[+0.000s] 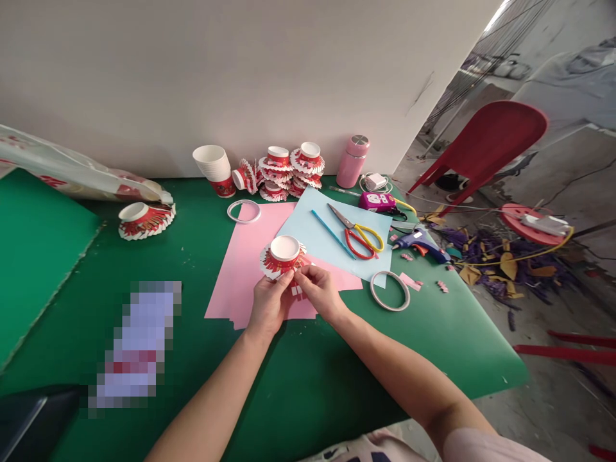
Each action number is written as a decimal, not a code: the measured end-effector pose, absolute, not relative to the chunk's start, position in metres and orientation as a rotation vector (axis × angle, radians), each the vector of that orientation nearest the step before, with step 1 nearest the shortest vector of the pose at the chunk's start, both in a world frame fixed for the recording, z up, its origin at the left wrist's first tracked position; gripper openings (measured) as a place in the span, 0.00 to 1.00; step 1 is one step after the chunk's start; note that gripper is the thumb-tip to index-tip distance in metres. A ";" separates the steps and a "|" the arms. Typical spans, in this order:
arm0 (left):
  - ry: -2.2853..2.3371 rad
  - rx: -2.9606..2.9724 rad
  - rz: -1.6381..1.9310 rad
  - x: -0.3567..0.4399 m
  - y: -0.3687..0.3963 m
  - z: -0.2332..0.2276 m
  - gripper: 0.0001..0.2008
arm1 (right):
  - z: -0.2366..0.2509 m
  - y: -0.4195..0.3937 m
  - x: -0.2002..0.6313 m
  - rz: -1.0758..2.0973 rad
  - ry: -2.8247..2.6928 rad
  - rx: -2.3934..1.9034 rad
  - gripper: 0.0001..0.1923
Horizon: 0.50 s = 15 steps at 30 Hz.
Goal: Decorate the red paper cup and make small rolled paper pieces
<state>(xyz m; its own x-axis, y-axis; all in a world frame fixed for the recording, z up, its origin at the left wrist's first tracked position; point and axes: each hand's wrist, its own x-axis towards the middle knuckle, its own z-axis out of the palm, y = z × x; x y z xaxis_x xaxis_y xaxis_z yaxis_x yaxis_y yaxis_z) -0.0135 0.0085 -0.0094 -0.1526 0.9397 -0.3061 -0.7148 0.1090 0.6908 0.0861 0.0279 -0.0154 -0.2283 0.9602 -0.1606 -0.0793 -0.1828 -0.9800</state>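
Observation:
Both my hands hold a red and white paper cup [284, 251] turned upside down, its wall cut into splayed strips. My left hand [267, 304] grips its near left side. My right hand [318, 290] pinches the strips at its near right side. The cup hovers just over a pink paper sheet [243, 266], which lies partly under a light blue sheet [308, 224] on the green table [308, 385].
Yellow-and-red scissors [360, 236], a blue pencil [332, 233] and a glue gun [419, 242] lie right of the cup. Tape rings [389, 290] [243, 211], a cut cup [144, 220], stacked cups [215, 168], finished cups [289, 170], a pink bottle [352, 161]. Red chair [486, 144] beyond the table's right edge.

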 end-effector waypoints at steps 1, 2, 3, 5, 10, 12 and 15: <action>0.903 0.341 1.497 -0.014 0.008 -0.010 0.13 | -0.015 0.028 0.086 1.549 -1.213 -1.146 0.15; 0.919 0.356 1.508 -0.014 0.008 -0.011 0.13 | -0.014 0.028 0.086 1.550 -1.220 -1.143 0.14; 0.934 0.371 1.520 -0.014 0.008 -0.012 0.13 | -0.014 0.027 0.086 1.552 -1.227 -1.139 0.14; 0.954 0.399 1.534 -0.014 0.008 -0.013 0.13 | -0.013 0.027 0.086 1.553 -1.235 -1.134 0.14; 0.977 0.432 1.536 -0.016 0.008 -0.015 0.12 | -0.011 0.025 0.085 1.520 -1.257 -1.136 0.12; 1.003 0.447 1.532 -0.018 0.008 -0.016 0.12 | -0.010 0.025 0.085 1.486 -1.279 -1.135 0.11; 1.028 0.476 1.520 -0.020 0.009 -0.019 0.13 | -0.009 0.024 0.085 1.436 -1.319 -1.151 0.11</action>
